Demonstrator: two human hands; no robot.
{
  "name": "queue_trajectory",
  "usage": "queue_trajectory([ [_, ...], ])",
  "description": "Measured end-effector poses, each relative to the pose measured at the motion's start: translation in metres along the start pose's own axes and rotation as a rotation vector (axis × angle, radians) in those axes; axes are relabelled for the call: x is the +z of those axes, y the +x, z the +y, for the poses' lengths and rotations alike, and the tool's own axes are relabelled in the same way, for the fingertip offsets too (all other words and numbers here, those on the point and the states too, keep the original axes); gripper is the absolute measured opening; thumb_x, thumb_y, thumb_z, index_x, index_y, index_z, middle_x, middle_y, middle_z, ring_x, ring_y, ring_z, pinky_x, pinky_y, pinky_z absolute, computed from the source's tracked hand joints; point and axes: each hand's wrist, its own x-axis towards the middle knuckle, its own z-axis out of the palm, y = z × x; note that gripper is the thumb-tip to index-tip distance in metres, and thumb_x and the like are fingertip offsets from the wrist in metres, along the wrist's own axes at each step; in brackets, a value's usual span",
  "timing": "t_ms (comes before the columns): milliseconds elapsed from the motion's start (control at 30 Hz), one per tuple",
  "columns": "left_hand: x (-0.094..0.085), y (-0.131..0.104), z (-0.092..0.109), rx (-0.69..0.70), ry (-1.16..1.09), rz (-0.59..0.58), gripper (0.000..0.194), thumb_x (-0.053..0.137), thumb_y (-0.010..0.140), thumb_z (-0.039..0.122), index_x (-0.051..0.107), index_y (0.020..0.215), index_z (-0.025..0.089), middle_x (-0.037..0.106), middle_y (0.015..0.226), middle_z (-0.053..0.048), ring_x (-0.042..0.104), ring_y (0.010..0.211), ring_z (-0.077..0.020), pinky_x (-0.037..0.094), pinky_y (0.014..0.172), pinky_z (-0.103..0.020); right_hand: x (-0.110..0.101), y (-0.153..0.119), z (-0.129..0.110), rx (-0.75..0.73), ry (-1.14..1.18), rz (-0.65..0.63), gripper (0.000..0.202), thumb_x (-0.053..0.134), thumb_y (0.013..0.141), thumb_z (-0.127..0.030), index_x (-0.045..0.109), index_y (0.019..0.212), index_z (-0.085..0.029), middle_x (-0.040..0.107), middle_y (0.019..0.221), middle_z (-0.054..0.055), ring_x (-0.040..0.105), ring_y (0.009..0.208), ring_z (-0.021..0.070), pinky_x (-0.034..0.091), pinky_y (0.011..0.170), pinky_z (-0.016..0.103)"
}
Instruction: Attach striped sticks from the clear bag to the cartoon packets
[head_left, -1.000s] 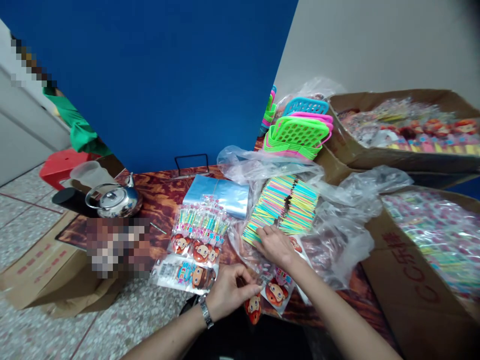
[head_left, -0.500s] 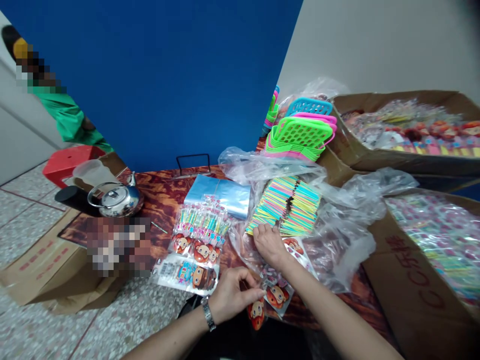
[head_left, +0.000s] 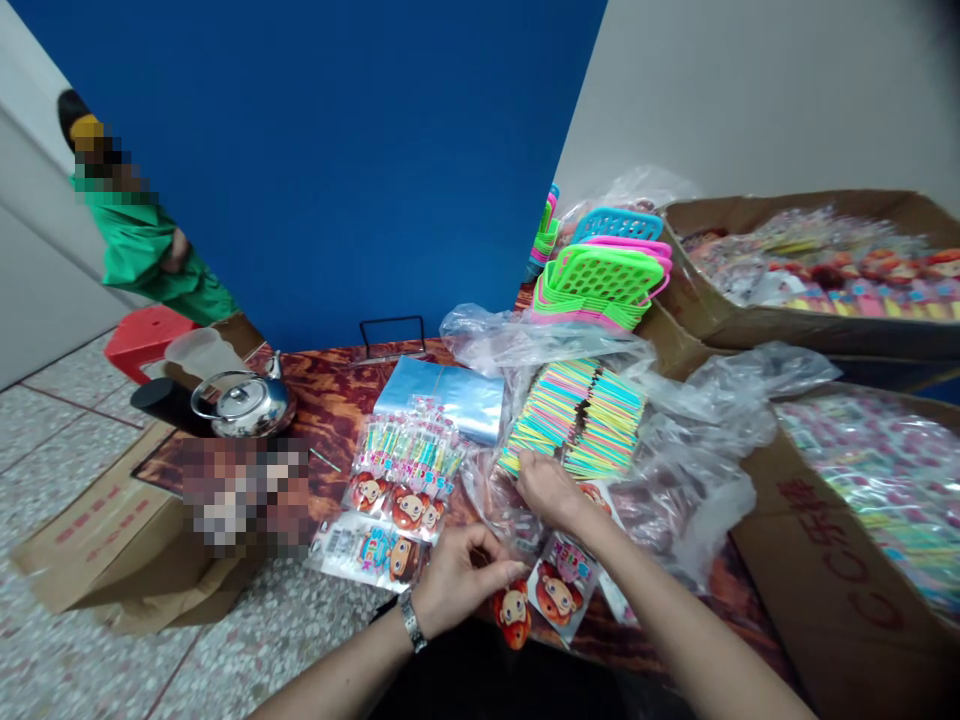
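My left hand [head_left: 469,580], with a metal watch at the wrist, pinches a red-haired cartoon-head cutout [head_left: 512,612] that hangs below the fingertips. Up and to the right, my right hand [head_left: 547,487] has its fingers curled against the near left end of a pile of thin coloured sticks [head_left: 581,410]; the fingertips are partly hidden. The pile lies on a clear plastic bag [head_left: 675,500]. Under my right forearm is a printed cartoon packet [head_left: 562,588]. Left of my hands, filled cartoon packets [head_left: 409,480] overlap on the table, with blue clear sleeves [head_left: 446,395] behind them.
Cardboard boxes of packaged goods [head_left: 870,500] stand on the right. Green, pink and blue plastic baskets [head_left: 607,275] are stacked behind the sticks. A metal kettle [head_left: 244,403] sits on the left, near a brown carton [head_left: 82,530]. A person in green [head_left: 142,245] is beyond the blue panel [head_left: 337,170].
The view has shifted slightly, so more of the person in green shows. My right hand has moved a little at the sticks' near end. My left hand keeps hold of the cutout.
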Motion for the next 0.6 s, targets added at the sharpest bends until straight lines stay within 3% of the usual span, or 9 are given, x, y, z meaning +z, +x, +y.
queue_trajectory([
  [167, -0.013, 0.021, 0.013, 0.086, -0.13, 0.084, 0.024, 0.068, 0.069, 0.032, 0.055, 0.06, 0.014, 0.057, 0.063, 0.0, 0.053, 0.064, -0.0128, 0.041, 0.064, -0.023, -0.017, -0.013, 0.004, -0.049, 0.337, -0.135, 0.022, 0.027, 0.089, -0.026, 0.047, 0.089, -0.017, 0.061, 0.067, 0.001, 0.056, 0.056, 0.0121, 0.041, 0.054, 0.022],
  [233, -0.017, 0.033, 0.02, 0.136, -0.168, 0.105, 0.026, 0.07, 0.068, 0.034, 0.055, 0.058, 0.014, 0.057, 0.064, -0.001, 0.056, 0.076, -0.0162, 0.04, 0.075, -0.026, -0.015, -0.021, 0.002, -0.075, 0.7, -0.219, 0.026, 0.028, 0.089, -0.036, 0.049, 0.088, -0.02, 0.058, 0.064, -0.002, 0.052, 0.048, 0.0101, 0.04, 0.048, 0.021],
  [300, -0.019, 0.043, 0.026, 0.162, -0.197, 0.076, 0.027, 0.071, 0.067, 0.035, 0.057, 0.058, 0.014, 0.058, 0.066, -0.002, 0.056, 0.083, -0.0186, 0.039, 0.081, -0.029, -0.009, -0.027, -0.001, -0.096, 1.117, -0.265, 0.026, 0.041, 0.082, -0.043, 0.052, 0.088, -0.021, 0.057, 0.064, -0.003, 0.051, 0.049, 0.0103, 0.041, 0.048, 0.022],
  [367, -0.02, 0.05, 0.03, 0.162, -0.22, 0.007, 0.026, 0.072, 0.065, 0.036, 0.059, 0.059, 0.014, 0.059, 0.07, -0.003, 0.056, 0.081, -0.0186, 0.039, 0.08, -0.029, -0.004, -0.03, -0.004, -0.129, 1.347, -0.227, 0.026, 0.053, 0.075, -0.046, 0.056, 0.085, -0.022, 0.057, 0.066, -0.003, 0.052, 0.056, 0.0118, 0.044, 0.054, 0.025],
  [433, -0.02, 0.05, 0.031, 0.172, -0.229, -0.026, 0.025, 0.074, 0.064, 0.033, 0.059, 0.058, 0.013, 0.059, 0.074, -0.004, 0.055, 0.08, -0.0171, 0.038, 0.08, -0.028, -0.001, -0.033, -0.006, -0.173, 1.391, -0.158, 0.026, 0.058, 0.073, -0.046, 0.056, 0.083, -0.022, 0.057, 0.069, -0.003, 0.054, 0.066, 0.0133, 0.045, 0.064, 0.027],
  [533, -0.016, 0.042, 0.026, 0.168, -0.321, 0.064, 0.024, 0.072, 0.067, 0.03, 0.057, 0.058, 0.013, 0.056, 0.07, -0.001, 0.052, 0.074, -0.0133, 0.038, 0.076, -0.025, -0.005, -0.037, -0.008, -0.163, 1.329, -0.052, 0.025, 0.055, 0.078, -0.046, 0.053, 0.085, -0.022, 0.054, 0.067, -0.004, 0.052, 0.065, 0.0129, 0.045, 0.066, 0.027],
  [600, -0.011, 0.033, 0.019, 0.119, -0.482, 0.114, 0.024, 0.071, 0.069, 0.029, 0.055, 0.059, 0.014, 0.053, 0.065, 0.002, 0.049, 0.065, -0.01, 0.037, 0.069, -0.022, -0.012, -0.041, -0.012, -0.122, 1.278, 0.102, 0.025, 0.047, 0.083, -0.046, 0.05, 0.084, -0.022, 0.051, 0.065, -0.004, 0.051, 0.062, 0.0124, 0.044, 0.062, 0.026],
])
